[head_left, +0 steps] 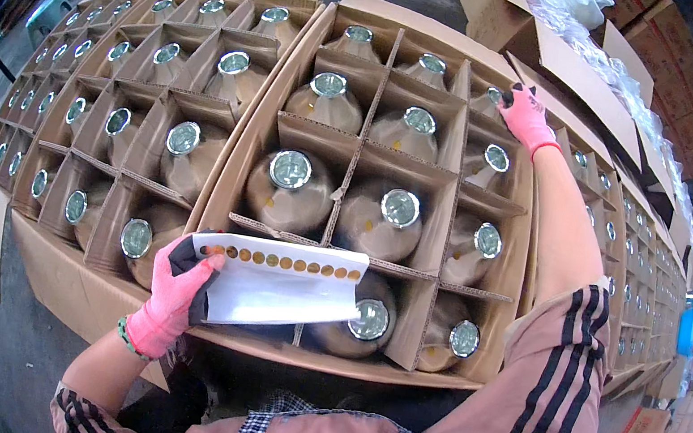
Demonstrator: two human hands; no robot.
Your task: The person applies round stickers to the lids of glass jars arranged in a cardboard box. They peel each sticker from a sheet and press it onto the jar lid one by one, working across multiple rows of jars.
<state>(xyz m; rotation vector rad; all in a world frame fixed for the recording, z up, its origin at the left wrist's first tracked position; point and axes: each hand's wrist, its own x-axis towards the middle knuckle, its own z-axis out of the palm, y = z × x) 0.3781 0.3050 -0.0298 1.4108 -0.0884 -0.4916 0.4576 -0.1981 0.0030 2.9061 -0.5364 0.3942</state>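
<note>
- One row of gold dots [286,263] is lying along the sheet [287,302] over the carton's [324,360] near-left corner, apparently unused.
- Several jars [287,198] in the carton are showing gold spots, so we are judging those done; for the rest we cannot tell.
- Eleven jars are standing visibly in the carton's cells, one apiece.
- Our left hand [180,285] is pinching the sheet's left end.
- Our right hand [525,118] is resting at the carton's far-right corner; we cannot tell what its fingers are pinching.
- Other cartons [94,294], left and right of it, are holding more jars.

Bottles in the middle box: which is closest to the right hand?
The bottle in the back right corner: it is beside the right hand; the others are farther.
</note>
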